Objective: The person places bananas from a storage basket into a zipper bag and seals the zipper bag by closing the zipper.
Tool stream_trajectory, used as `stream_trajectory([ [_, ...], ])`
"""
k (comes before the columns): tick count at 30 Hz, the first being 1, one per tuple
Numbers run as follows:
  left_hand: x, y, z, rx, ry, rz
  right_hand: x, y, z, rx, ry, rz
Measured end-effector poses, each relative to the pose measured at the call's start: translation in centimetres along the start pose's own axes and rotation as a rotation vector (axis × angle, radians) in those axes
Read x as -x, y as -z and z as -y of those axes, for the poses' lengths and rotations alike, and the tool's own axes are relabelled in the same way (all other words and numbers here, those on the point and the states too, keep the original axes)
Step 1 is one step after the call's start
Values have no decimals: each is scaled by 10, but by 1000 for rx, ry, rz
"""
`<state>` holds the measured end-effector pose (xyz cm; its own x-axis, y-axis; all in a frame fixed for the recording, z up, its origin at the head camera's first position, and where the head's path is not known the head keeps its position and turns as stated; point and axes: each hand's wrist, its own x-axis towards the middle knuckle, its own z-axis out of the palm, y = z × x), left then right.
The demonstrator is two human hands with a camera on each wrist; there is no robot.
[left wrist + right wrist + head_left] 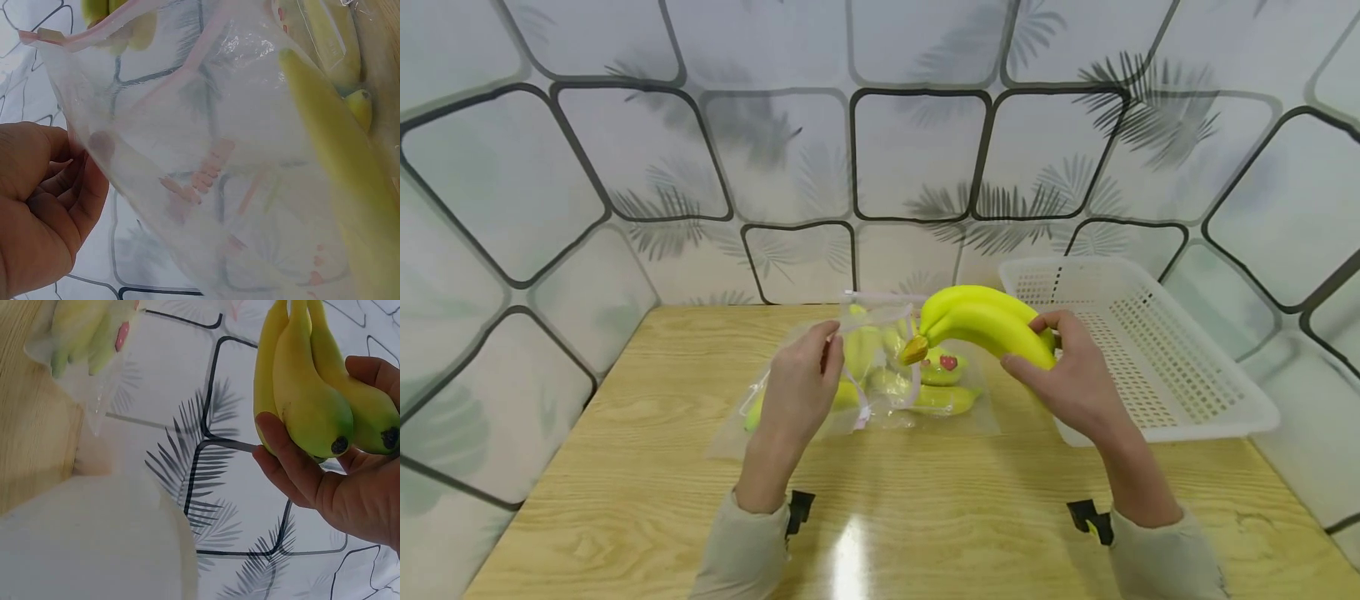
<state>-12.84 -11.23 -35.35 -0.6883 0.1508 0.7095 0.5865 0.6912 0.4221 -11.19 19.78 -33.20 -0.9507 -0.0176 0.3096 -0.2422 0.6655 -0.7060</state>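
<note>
My right hand holds a bunch of yellow bananas by its tip end, its stem pointing left over the bags. In the right wrist view, fingers and thumb curl round the dark-tipped lower ends of the bananas. My left hand pinches the edge of a clear zip bag with a pink seal strip. That bag's mouth stands partly raised, as the left wrist view shows. Behind and beneath it, more bananas lie in clear plastic on the table, with a red heart mark on the plastic.
A white perforated plastic basket stands at the right, just beyond my right hand. Patterned fabric walls enclose the back and sides of the wooden table. Black straps show near both cuffs.
</note>
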Motion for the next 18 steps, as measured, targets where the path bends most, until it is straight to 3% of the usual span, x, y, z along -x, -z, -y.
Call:
stream_trajectory([
  [18, 0, -2, -2, -42, -4, 5, 7, -39, 2, -101, -24, 212],
])
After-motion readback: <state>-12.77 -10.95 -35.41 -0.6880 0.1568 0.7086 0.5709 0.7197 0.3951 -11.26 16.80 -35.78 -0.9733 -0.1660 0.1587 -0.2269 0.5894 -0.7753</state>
